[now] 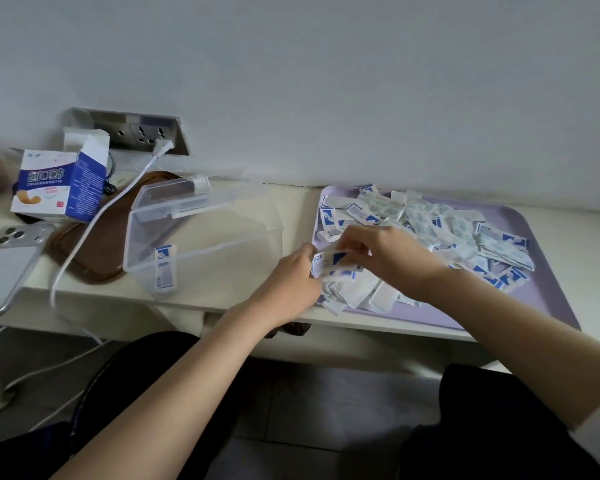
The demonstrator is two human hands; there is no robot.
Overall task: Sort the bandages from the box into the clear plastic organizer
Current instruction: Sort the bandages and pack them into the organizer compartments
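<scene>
Both grip one bandage stack (334,264): left hand (291,276), right hand (394,258) | step: squaring batch over tray (541,301) | next: likely load clear organizer (222,244)

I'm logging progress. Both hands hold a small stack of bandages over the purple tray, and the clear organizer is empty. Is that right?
Not quite. The clear organizer is not empty: the head view shows at least one bandage standing inside it, near its front left corner. The rest holds: left hand and right hand hold a small stack of bandages over the purple tray.
</scene>
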